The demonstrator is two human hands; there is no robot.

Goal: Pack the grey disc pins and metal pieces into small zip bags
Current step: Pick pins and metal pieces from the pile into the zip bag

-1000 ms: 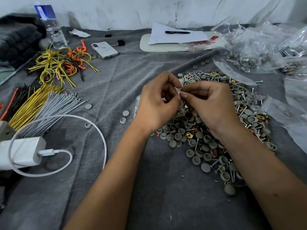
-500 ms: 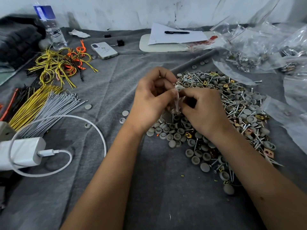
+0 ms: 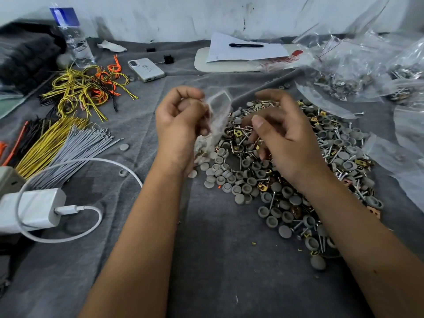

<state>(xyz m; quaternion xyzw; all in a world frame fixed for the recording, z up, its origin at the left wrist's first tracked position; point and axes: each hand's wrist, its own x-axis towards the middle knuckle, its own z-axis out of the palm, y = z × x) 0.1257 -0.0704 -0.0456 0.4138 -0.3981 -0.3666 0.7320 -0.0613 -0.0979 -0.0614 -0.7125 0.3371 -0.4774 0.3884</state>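
Bagging pins at the grey-clothed tabletop [image 3: 218, 260]

The left hand [image 3: 177, 125] pinches a small zip bag [image 3: 216, 115] above the pile of grey disc pins and metal pieces [image 3: 286, 171]; the right hand [image 3: 284, 138] hovers over it, fingers loosely apart.

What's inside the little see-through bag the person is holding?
The small zip bag, held by the left hand, has some pale grey pieces bunched at its bottom. Its top half looks empty. The plastic is blurred, so what and how many can't be told.
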